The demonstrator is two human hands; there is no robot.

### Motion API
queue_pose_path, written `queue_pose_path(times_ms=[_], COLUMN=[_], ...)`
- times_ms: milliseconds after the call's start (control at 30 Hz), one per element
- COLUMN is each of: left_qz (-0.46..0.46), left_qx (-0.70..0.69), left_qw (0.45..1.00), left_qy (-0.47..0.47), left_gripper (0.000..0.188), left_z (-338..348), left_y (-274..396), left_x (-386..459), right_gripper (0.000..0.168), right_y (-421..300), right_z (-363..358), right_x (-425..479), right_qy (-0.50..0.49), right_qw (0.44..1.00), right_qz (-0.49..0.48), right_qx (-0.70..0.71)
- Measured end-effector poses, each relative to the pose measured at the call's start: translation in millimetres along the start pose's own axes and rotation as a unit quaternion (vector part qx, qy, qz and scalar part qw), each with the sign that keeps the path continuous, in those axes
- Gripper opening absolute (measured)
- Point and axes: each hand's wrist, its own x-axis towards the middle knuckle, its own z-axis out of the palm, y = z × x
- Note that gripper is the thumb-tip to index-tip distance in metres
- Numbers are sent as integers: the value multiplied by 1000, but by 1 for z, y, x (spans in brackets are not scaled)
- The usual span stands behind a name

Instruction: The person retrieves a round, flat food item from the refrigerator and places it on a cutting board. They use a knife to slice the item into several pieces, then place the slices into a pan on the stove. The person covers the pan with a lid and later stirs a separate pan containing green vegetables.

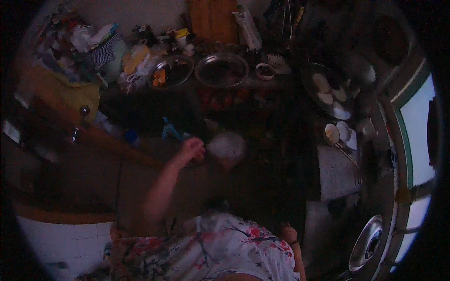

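The picture is dark and partly blurred. My left hand (193, 149) reaches forward at the middle, fingers curled. A light-blue forked plastic tool (168, 128) lies at its upper left, its lower end meeting the hand; whether the fingers hold it cannot be told. Just right of this hand is a pale rounded thing (226, 144), too blurred to name. My right hand (289, 233) hangs low at my right side, beside my floral shirt (225, 242), away from the other objects; its fingers are unclear. A dark blue round thing (131, 136) is left of the forked tool.
Metal plates (221, 70) and plastic bags (135, 72) line the far side. At right are a large dark pan (306, 82) with pale pieces, a wooden-looking spoon (332, 133) and a shiny metal dish (357, 253) near the window (420, 130). A yellowish cloth (70, 96) is at left.
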Motion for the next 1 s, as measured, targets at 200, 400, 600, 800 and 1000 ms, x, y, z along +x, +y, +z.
queue_pose_path(times_ms=[200,400,600,800,1000], left_qz=[106,168,55,-34,-28], left_qx=[-119,-105,-61,-4,-122], left_qw=[983,970,983,983,976], left_qy=[94,139,162,179,179], left_gripper=[21,21,27,26,19], left_z=[-68,-124,-186,-168,-161], left_y=[118,160,132,130,149], left_x=[164,349,506,565,545], right_gripper=[58,55,51,47,44], right_y=[14,-33,-75,-105,-114], right_z=[25,-12,-34,-39,-42], right_x=[43,103,143,152,162], right_qy=[-169,-193,-204,-209,-216], right_qw=[969,937,926,909,901], right_qz=[177,279,299,333,347], right_qx=[20,80,109,139,148])
